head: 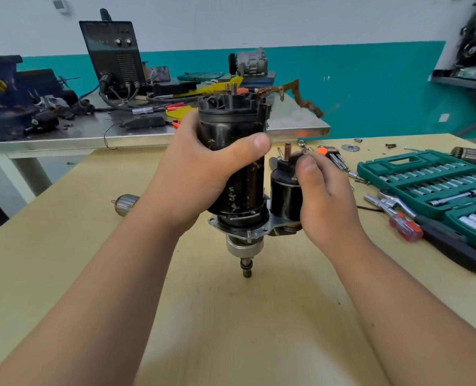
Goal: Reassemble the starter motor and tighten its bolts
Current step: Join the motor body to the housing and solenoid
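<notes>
Black and scuffed, the starter motor (242, 188) stands upright in the middle of your view over the pale yellow wooden surface (64, 260). Its steel shaft (246, 267) points straight down, and it is unclear whether the tip touches the wood. Your left hand (195, 174) grips the upper housing, thumb pressed across the front and fingers wrapped out of sight behind. Your right hand (323, 196) holds the smaller black solenoid (285, 193) mounted just beside the housing, thumb on its top cap next to a copper stud, fingers curled behind it. A braided copper lead (301, 96) trails from the motor's top to the right. On the surface to your right lie an open green socket set (426, 176), a ratchet (392, 203), a screwdriver (406, 227) with an orange and clear handle, and a bundle of hex keys (333, 156). A loose armature (125, 204) lies to your left. Behind, on a metal table (147, 132), stands a black welding machine (114, 59); its panel markings are too blurred to read.
</notes>
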A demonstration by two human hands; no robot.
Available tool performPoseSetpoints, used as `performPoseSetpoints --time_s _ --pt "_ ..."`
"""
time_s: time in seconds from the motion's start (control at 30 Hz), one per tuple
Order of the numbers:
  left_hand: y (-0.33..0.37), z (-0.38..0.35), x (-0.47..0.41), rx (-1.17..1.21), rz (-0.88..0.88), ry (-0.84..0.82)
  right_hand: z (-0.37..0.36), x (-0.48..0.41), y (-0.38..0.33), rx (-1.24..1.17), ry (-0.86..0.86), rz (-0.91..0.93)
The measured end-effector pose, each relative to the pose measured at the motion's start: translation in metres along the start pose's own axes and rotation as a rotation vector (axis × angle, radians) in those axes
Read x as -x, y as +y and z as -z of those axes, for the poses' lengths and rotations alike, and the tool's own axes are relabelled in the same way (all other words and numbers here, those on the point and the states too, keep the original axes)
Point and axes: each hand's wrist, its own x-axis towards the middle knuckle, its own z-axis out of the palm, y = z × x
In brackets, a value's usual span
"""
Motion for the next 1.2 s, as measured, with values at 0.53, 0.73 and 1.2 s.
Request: performPoseSetpoints --time_s 0.53,0.73,1.2 --pt "0.001 -0.003 0.003 0.027 -0.057 0.033 -0.007 0.002 -0.002 -0.002 0.057 -0.043" --pt "-0.001 0.005 0.006 0.152 -0.004 -0.026 -0.009 0.005 -0.004 0.072 0.085 -0.016" --pt "-0.017 0.014 0.009 0.412 0.035 -0.012 -0.008 0.011 -0.012 0.053 -0.002 0.147"
